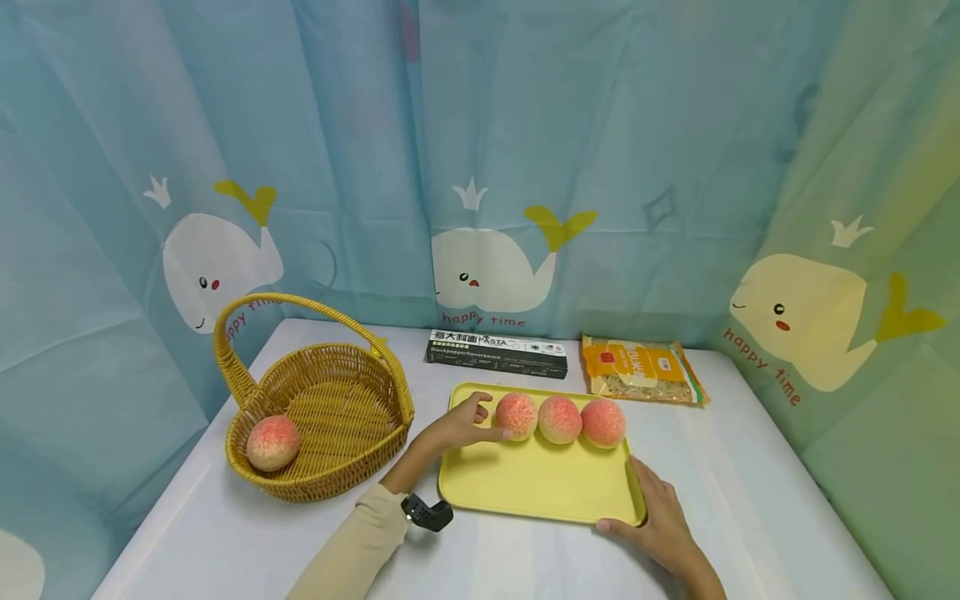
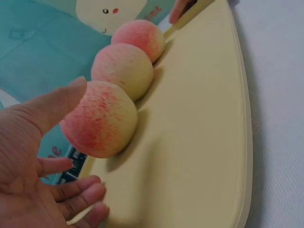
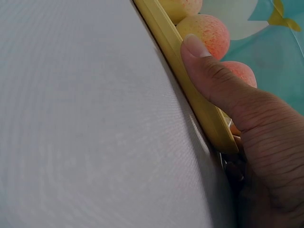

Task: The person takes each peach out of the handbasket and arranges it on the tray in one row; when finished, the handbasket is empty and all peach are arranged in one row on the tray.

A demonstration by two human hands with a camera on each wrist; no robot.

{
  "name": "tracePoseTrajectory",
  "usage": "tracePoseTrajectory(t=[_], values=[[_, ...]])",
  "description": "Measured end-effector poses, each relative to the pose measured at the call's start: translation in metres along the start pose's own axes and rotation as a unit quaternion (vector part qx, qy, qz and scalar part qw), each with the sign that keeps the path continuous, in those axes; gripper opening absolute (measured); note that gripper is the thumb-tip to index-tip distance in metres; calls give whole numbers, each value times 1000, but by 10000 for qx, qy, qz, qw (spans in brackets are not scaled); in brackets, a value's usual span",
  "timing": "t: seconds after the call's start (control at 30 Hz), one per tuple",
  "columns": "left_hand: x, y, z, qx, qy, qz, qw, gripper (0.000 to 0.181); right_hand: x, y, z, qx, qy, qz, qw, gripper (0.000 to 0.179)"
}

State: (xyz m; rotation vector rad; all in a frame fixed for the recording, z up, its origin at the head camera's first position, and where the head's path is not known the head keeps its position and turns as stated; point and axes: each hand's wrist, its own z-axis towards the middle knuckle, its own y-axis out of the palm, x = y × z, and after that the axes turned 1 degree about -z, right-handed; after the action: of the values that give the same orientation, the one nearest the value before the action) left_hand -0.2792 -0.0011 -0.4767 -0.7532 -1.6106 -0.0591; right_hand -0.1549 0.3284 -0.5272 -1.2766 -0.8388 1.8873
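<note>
Three pink-and-yellow peaches stand in a row along the back of a yellow tray [image 1: 540, 483]. My left hand [image 1: 459, 423] is beside the leftmost peach [image 1: 517, 416], its thumb overlapping that peach in the left wrist view and its other fingers spread apart from it. Right of it sit the middle peach [image 1: 560, 419] and the rightmost peach [image 1: 603, 423]. At the tray's front right corner, my right hand [image 1: 660, 517] grips the rim, thumb [image 3: 204, 61] at the front edge and fingers along the right side, partly hidden in the right wrist view.
To the left stands a wicker basket [image 1: 352, 417] with a tall handle, holding one peach [image 1: 273, 443]. Behind the tray lie a dark pasta box [image 1: 497, 354] and an orange food packet [image 1: 643, 369]. A whale-print curtain [image 1: 645, 167] closes off the white table's back and sides.
</note>
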Motion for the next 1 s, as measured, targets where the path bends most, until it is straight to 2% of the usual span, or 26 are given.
tracePoseTrajectory(t=[0.17,0.3,0.4,0.5,0.63,0.73,0.83,1.0], values=[[7,-7,-10,66,100,358,9993,83,1,1,0,59,-33,-13,10000,111],[14,-15,-24,-159,274,685,9971,74,0,-1,0,-24,56,-33,10000,112],[23,-24,-37,-591,506,851,9933,66,0,-1,0,-103,123,-21,9999,112],[31,-34,-52,-1160,778,963,9855,61,0,-2,1,-103,125,18,9999,112],[36,-50,-70,-1948,1174,1206,9663,57,-1,-2,1,-132,164,49,9998,111],[38,-65,-84,-2365,1318,1306,9538,55,-2,-1,0,-205,231,36,9995,111],[37,-83,-98,-2444,1289,1344,9516,52,-3,-1,0,-254,282,31,9993,111],[31,-113,-117,-2288,1172,1272,9580,48,-3,-2,-1,-299,360,-42,9989,111]])
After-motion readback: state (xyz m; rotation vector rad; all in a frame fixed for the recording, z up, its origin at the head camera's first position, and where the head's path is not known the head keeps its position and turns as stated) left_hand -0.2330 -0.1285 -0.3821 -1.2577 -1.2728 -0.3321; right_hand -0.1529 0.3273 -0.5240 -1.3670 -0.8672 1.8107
